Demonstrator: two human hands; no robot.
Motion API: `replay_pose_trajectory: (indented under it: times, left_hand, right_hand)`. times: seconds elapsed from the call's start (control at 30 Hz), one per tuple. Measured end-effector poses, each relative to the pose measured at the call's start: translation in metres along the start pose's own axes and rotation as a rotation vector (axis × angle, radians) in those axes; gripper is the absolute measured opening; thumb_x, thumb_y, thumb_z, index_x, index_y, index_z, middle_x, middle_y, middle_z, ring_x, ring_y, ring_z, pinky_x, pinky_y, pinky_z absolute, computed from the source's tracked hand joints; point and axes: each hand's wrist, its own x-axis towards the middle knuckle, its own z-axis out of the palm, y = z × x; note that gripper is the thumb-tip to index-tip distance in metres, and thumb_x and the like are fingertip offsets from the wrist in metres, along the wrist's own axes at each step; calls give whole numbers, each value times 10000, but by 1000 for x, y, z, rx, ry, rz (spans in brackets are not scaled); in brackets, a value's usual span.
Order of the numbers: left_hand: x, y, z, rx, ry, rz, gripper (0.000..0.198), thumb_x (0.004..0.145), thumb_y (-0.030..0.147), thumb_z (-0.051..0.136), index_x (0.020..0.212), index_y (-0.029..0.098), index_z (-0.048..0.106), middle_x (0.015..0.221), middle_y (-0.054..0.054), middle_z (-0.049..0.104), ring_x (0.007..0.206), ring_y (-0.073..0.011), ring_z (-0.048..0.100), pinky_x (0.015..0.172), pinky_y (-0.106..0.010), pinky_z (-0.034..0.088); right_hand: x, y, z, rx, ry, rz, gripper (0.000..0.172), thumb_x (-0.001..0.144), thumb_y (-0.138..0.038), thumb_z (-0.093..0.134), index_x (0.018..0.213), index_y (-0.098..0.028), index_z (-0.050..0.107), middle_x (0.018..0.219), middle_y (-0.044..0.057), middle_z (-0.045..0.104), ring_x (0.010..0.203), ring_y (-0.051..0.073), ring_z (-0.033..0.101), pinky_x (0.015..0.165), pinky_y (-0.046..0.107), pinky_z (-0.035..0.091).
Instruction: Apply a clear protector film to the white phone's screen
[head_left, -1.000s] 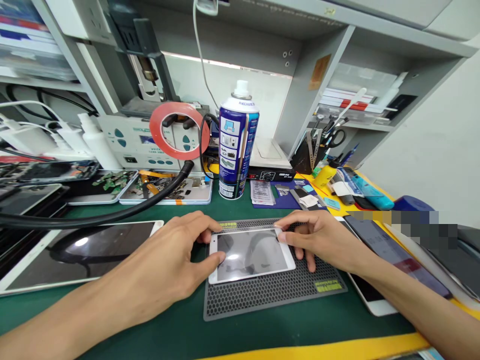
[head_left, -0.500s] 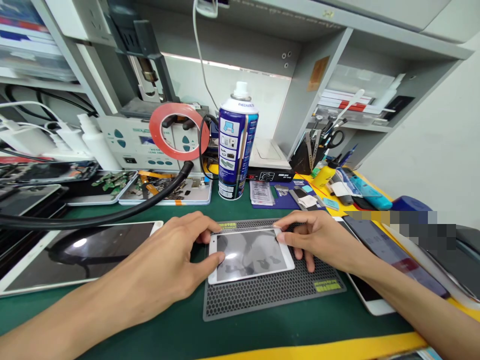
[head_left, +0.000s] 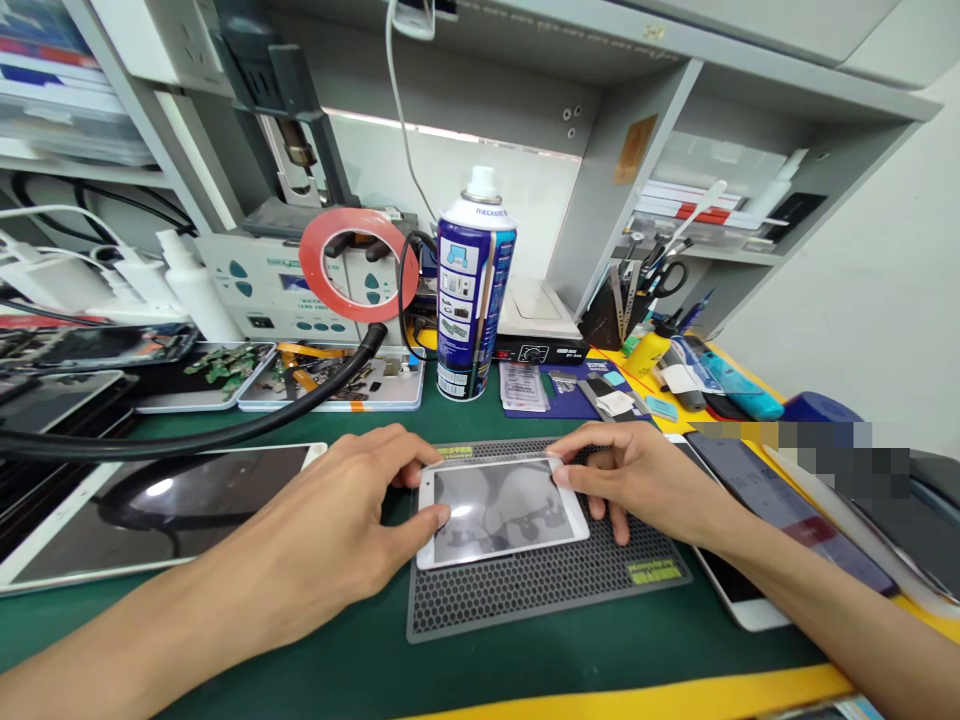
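Observation:
A white-framed phone (head_left: 502,510) with a glossy grey screen lies face up on a dark honeycomb-patterned mat (head_left: 510,597). Reflections and dark patches show on its screen. My left hand (head_left: 367,505) grips the phone's left end, its thumb on the near side and its fingertips at the far corner. At the far right corner, my right hand (head_left: 611,465) holds the edge between thumb and index finger. The other right fingers curl down over the mat.
A large white tablet (head_left: 225,510) lies left, and another white-edged device (head_left: 757,610) lies under my right forearm. A spray can (head_left: 476,290) stands behind the mat. A black hose (head_left: 300,415) crosses the back left, before trays of parts (head_left: 345,405).

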Motion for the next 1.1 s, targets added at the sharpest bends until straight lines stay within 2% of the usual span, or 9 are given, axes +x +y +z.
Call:
replay_pose_trajectory:
  times: [0.67, 1.1]
  left_hand:
    - [0, -1, 0, -27, -19, -8, 418, 881, 648, 542, 1125, 327, 653, 1028, -19, 694, 857, -250, 624, 637, -318, 449]
    - [0, -1, -2, -26, 7, 4, 445, 870, 649, 547, 1135, 320, 687, 1020, -26, 707, 841, -256, 632, 639, -324, 450]
  right_hand:
    - [0, 0, -1, -27, -6, 1, 366, 861, -429, 767, 1098, -153, 725, 556, -35, 638, 351, 87, 548, 331, 168, 501]
    - [0, -1, 0, -22, -7, 13, 398, 841, -436, 780, 1102, -140, 725, 552, -38, 621, 357, 81, 527, 333, 175, 513]
